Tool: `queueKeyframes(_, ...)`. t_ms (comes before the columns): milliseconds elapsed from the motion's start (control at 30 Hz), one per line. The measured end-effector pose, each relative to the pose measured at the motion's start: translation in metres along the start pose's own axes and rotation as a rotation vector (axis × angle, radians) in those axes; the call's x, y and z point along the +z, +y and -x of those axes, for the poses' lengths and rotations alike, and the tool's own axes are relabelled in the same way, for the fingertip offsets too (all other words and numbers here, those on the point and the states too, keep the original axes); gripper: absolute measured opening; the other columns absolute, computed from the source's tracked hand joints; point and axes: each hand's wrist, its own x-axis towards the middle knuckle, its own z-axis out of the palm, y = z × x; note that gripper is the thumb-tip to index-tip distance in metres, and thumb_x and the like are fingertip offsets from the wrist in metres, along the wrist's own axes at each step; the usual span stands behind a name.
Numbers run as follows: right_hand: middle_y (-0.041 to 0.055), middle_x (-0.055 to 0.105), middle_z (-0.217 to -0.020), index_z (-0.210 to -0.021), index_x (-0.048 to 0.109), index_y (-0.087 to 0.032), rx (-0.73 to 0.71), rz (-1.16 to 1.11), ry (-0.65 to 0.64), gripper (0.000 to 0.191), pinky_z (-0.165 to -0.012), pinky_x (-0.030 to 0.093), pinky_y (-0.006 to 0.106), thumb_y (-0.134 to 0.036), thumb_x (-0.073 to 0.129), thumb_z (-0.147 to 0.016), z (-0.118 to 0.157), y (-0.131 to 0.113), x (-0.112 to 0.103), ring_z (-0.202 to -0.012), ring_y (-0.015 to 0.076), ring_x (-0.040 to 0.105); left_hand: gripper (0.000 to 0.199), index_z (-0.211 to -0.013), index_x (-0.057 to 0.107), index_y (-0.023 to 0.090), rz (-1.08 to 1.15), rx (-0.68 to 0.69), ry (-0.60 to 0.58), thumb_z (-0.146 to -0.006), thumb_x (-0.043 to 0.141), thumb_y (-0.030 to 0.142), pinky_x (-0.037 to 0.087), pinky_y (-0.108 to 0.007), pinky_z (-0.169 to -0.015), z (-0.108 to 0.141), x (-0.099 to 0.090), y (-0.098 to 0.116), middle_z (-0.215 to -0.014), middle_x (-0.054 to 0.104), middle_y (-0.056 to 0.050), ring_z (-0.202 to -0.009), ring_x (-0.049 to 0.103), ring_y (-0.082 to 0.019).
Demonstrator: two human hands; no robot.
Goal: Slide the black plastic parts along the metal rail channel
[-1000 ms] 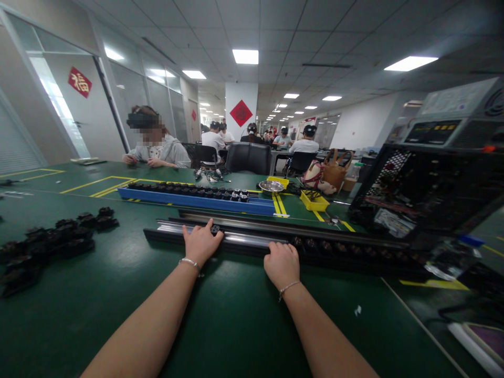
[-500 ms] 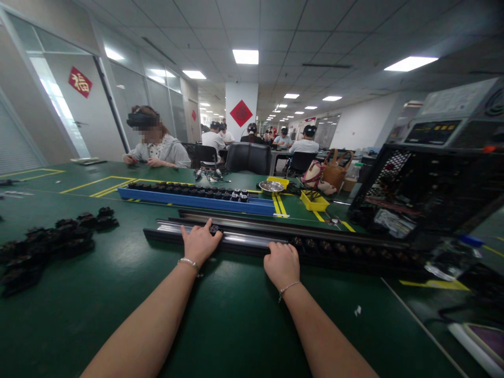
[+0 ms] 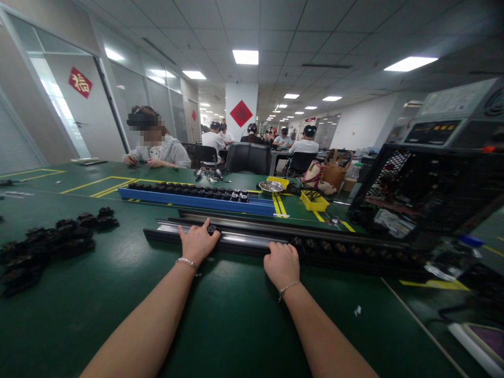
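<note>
A long black track [image 3: 244, 239] with a shiny inner channel lies across the green table in front of me. My left hand [image 3: 197, 242] is over its left part, thumb and forefinger closed about a small black round part [image 3: 212, 229] in the channel. Curled fingers of my right hand [image 3: 282, 261] grip the track's near wall, farther right. Just past that hand, a row of similar black parts [image 3: 334, 247] sits in the channel. The undersides of both hands are hidden.
Loose black parts [image 3: 59, 236] are heaped on the left. Behind the track stands a blue tray [image 3: 189, 202] with rows of black parts. A metal dish [image 3: 271, 186], a yellow bin [image 3: 314, 201] and an open computer case [image 3: 394, 189] are to the right. A co-worker [image 3: 157, 142] sits across.
My left hand has shifted very slightly left along the track, and the small black part has moved with it. My right hand has stayed in place.
</note>
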Motion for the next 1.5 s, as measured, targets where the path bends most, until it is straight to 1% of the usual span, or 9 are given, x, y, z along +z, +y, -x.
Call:
queueKeyframes(133,0.0046,0.065,-0.086,-0.084,0.062,-0.020,-0.003,0.007,-0.003,0.020,-0.092,0.023,0.033,-0.016,0.045,-0.076,0.000,-0.001,-0.001,-0.087,0.0178,0.054,0.062,-0.129,0.050,0.019,-0.004,-0.002,-0.006,-0.079,0.032,0.050,0.006,-0.059,-0.105,0.000,-0.001,0.000,-0.104,0.067,-0.015,-0.110,0.052,-0.029)
queueKeyframes(333,0.0044,0.065,-0.085,-0.083,0.062,-0.020,0.001,0.008,-0.001,0.020,-0.093,0.022,0.033,-0.016,0.045,-0.075,-0.001,-0.001,0.001,-0.087,0.0179,0.054,0.063,-0.129,0.051,0.018,-0.020,0.008,0.002,-0.079,0.032,0.051,0.010,-0.055,-0.106,0.000,-0.003,-0.003,-0.103,0.067,-0.015,-0.108,0.054,-0.028)
queueKeyframes(567,0.0038,0.065,-0.083,-0.081,0.062,-0.019,-0.007,0.003,0.017,0.019,-0.093,0.023,0.033,-0.015,0.044,-0.075,0.001,0.000,0.001,-0.085,0.0180,0.054,0.062,-0.128,0.051,0.019,-0.018,0.011,0.010,-0.079,0.032,0.051,0.009,-0.056,-0.106,-0.002,0.000,-0.006,-0.102,0.067,-0.015,-0.107,0.054,-0.028)
queueKeyframes(800,0.0044,0.065,-0.085,-0.083,0.062,-0.019,-0.003,-0.002,0.008,0.020,-0.093,0.022,0.033,-0.016,0.044,-0.075,0.000,-0.001,0.000,-0.086,0.0179,0.054,0.062,-0.128,0.051,0.018,-0.022,0.014,0.020,-0.078,0.033,0.051,0.009,-0.056,-0.106,-0.003,0.001,-0.009,-0.102,0.067,-0.015,-0.107,0.054,-0.028)
queueKeyframes(1500,0.0046,0.066,-0.086,-0.085,0.064,-0.020,0.001,0.003,0.003,0.021,-0.092,0.023,0.033,-0.016,0.046,-0.075,0.000,0.001,0.002,-0.087,0.0176,0.054,0.062,-0.128,0.051,0.018,-0.026,0.012,0.006,-0.078,0.033,0.050,0.009,-0.058,-0.105,-0.005,-0.001,-0.016,-0.104,0.067,-0.015,-0.110,0.052,-0.029)
